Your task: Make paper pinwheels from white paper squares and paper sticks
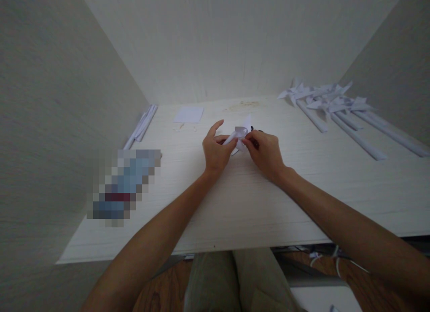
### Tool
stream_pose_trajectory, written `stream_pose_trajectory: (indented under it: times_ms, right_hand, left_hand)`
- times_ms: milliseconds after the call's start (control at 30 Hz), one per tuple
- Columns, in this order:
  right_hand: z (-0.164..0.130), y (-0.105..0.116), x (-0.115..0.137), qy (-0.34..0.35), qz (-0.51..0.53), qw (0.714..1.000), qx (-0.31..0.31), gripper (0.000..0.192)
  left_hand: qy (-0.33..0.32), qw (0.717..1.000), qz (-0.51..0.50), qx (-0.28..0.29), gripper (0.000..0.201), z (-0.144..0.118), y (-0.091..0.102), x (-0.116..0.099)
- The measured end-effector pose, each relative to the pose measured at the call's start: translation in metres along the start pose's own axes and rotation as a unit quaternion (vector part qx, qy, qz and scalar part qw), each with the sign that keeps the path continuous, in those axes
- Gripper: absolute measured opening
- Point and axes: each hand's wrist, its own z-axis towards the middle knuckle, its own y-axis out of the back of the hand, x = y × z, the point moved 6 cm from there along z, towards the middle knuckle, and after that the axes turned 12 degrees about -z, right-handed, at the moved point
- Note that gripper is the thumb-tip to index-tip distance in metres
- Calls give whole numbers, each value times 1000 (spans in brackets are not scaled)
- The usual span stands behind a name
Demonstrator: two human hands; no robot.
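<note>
Over the middle of the table, a white paper pinwheel (pixel 242 133) is held between my two hands, its folded blades pointing up and down. My left hand (pixel 215 153) grips it from the left, thumb and fingers closed near a pale rolled end, index finger raised. From the right, my right hand (pixel 267 154) pinches at the pinwheel's centre; whether a small pin is between the fingertips cannot be made out. Behind the right hand a dark curved object (pixel 258 130) shows in part, mostly hidden.
Finished-looking pinwheels (pixel 331 99) on paper tubes (pixel 359 137) lie at the back right. At the left wall are rolled paper tubes (pixel 144 124). A square white sheet (pixel 189 114) lies at the back, small bits (pixel 182 126) before it. A blurred-out object (pixel 129 182) sits front left.
</note>
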Motion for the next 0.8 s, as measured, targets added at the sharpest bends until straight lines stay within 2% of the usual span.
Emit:
stream_pose_trajectory:
  times_ms: [133, 367, 567, 800]
  right_hand:
    - [0, -5, -1, -9, -19, 999, 37, 25]
    - [0, -1, 0, 4, 7, 1000, 1, 16]
    - [1, -6, -1, -5, -6, 999, 47, 28]
    - [1, 0, 0, 19, 22, 1000, 6, 22]
  left_hand:
    - [-2, 1000, 17, 1, 55, 0, 0, -1]
    - [-9, 1000, 25, 11, 54, -1, -2, -1]
    - [-8, 1000, 23, 12, 54, -1, -2, -2]
    - [-8, 1000, 23, 11, 53, -2, -2, -2]
